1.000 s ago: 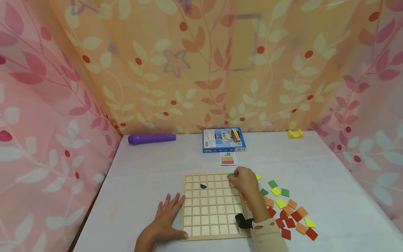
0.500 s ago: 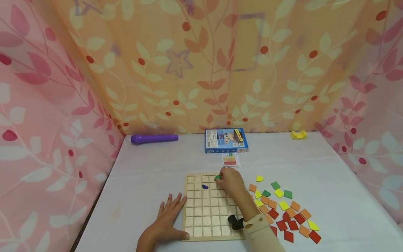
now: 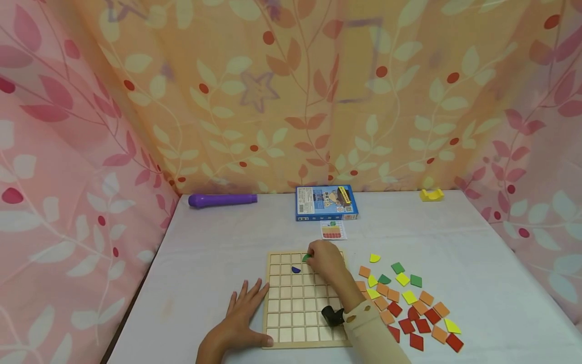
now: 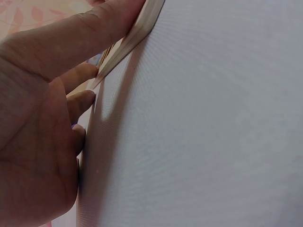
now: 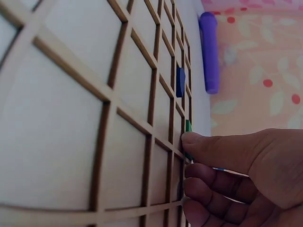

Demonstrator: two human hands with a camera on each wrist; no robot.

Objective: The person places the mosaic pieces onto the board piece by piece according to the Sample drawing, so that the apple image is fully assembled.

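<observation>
A wooden grid board (image 3: 291, 303) lies on the white table. My right hand (image 3: 324, 260) is over the board's top row and pinches a small green tile (image 3: 306, 258), seen in the right wrist view as a green tile (image 5: 188, 126) at my fingertips (image 5: 191, 142). A blue tile (image 3: 296, 270) sits in a cell just left of it; the wrist view shows this blue tile (image 5: 180, 81) too. My left hand (image 3: 241, 316) lies flat against the board's left edge, fingers (image 4: 80, 73) straight, thumb on the board's near corner (image 4: 137, 28).
Loose red, orange, yellow and green tiles (image 3: 409, 303) lie scattered right of the board. At the back stand a blue box (image 3: 325, 202), a small pattern card (image 3: 333, 230), a purple cylinder (image 3: 222, 200) and a yellow piece (image 3: 431, 194). Patterned fabric walls enclose the table.
My right hand has moved left along the board's top row with the green tile, from the right corner toward the blue tile. The left hand has stayed put.
</observation>
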